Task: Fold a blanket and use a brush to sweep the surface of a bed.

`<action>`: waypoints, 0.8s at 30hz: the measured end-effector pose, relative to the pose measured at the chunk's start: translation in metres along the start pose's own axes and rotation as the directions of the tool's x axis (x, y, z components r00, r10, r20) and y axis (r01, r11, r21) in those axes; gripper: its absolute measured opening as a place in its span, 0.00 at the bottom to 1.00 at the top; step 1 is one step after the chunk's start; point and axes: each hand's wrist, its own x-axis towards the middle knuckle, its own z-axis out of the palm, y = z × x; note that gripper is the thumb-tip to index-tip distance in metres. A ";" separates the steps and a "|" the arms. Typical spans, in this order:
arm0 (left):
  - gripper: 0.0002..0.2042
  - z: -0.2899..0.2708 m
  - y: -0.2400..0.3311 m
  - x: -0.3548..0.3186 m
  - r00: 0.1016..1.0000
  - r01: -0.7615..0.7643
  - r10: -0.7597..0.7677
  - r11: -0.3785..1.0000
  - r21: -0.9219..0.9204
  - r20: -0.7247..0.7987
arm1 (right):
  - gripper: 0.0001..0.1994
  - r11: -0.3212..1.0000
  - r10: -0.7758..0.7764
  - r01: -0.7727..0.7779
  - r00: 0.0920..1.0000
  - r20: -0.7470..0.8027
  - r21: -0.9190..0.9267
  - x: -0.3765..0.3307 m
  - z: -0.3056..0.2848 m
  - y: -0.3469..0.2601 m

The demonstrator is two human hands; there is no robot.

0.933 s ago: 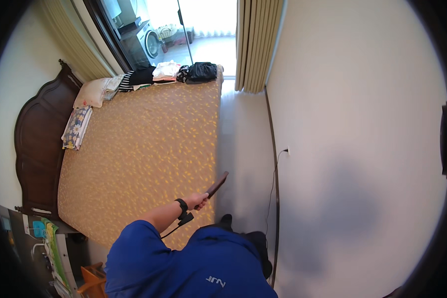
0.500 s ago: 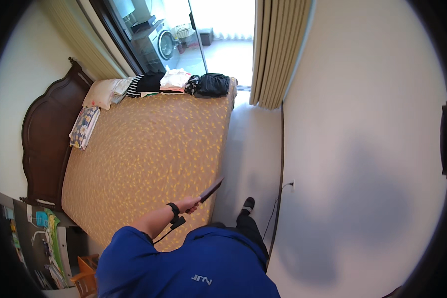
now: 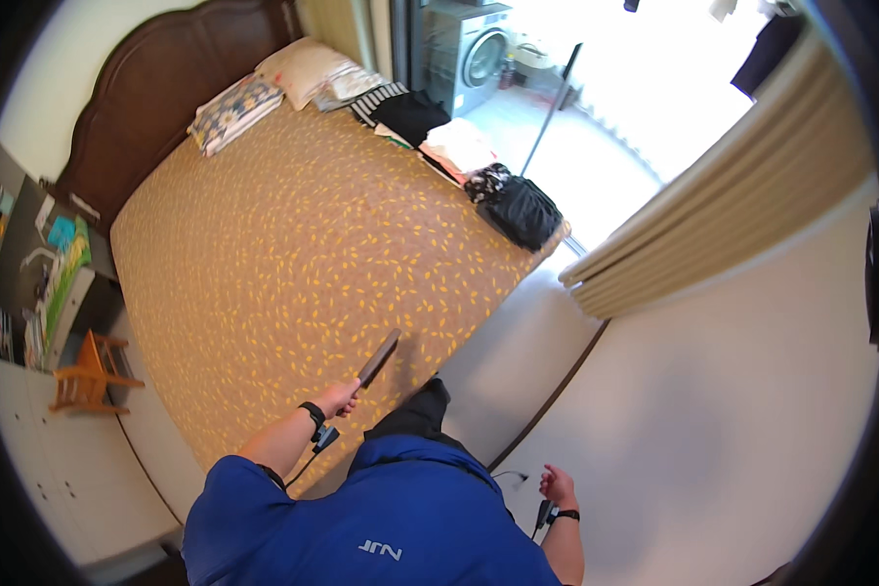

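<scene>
My left hand is closed round one end of a long, flat, dark brown tool, whose exact kind I cannot make out. It points up and away over the near right part of the bed, which has a tan sheet with yellow leaf shapes. Low on the right, beside the pale wall, my right hand hangs with loosely bent fingers, and nothing shows in it. Each wrist wears a black band with a small cabled device.
Folded clothes, a black bundle and pillows line the bed's far edge. Beyond are a glass door, a washing machine and a beige curtain. An orange wooden stool stands left by a cluttered desk.
The view has turned to the right, so the bed and curtain lie differently. My right hand has come into view. My left hand still holds the brown tool, now further over the sheet.
</scene>
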 end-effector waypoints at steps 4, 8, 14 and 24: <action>0.25 0.003 0.032 0.035 0.994 -0.109 0.106 0.983 -0.149 -0.032 | 0.11 0.966 -0.056 0.061 0.998 0.026 -0.250 0.031 0.074 -0.132; 0.26 0.006 0.093 0.056 0.987 -0.152 0.136 0.963 -0.222 -0.087 | 0.11 0.786 -0.005 0.060 0.996 0.091 -0.615 0.063 0.162 -0.231; 0.27 0.000 0.171 0.075 0.884 -0.451 0.362 0.826 -0.339 -0.296 | 0.17 0.149 -0.039 0.301 0.954 0.298 -0.942 0.172 0.276 -0.326; 0.34 -0.011 0.184 0.165 0.580 -0.109 0.118 0.992 0.067 -0.806 | 0.31 -0.729 0.119 0.515 0.744 0.657 -0.450 0.342 0.511 -0.349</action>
